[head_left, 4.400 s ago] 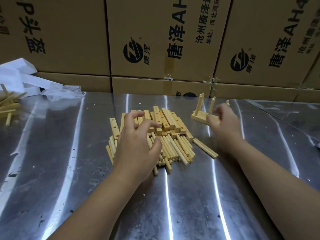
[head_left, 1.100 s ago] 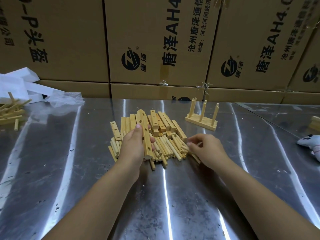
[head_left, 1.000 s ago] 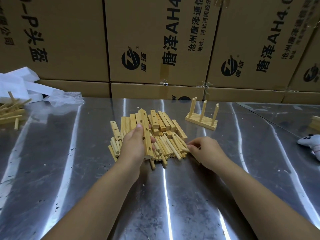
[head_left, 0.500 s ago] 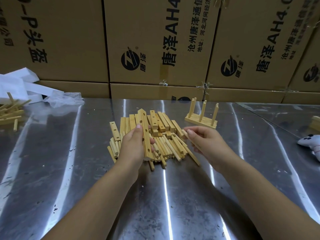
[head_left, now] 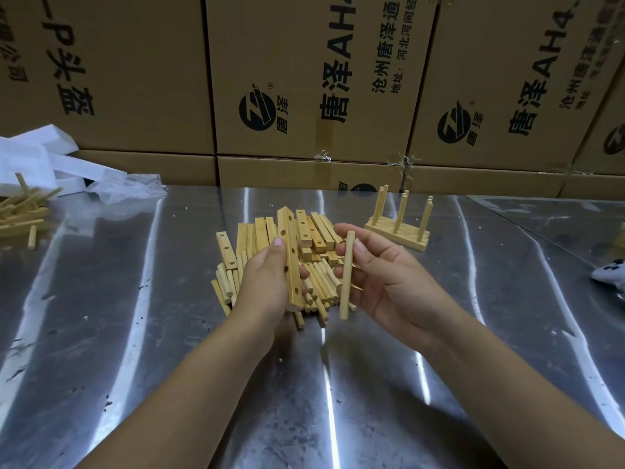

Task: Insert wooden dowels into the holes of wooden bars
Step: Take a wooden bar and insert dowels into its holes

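The left hand (head_left: 267,282) is gripping a bar (head_left: 291,262) above the pile (head_left: 318,282), its length running away from the person, holes (head_left: 293,250) facing right. Just beside it, the right hand (head_left: 382,279) is pinching a dowel (head_left: 347,275) lying parallel; it likely needs turning end-on toward a hole.

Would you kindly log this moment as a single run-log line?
left hand: grips holed bar | right hand: holds dowel | dowel: not inserted, beside holed bar

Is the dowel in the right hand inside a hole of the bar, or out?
Out. The right hand holds the round light wooden dowel apart from the drilled wooden bar in the left hand.
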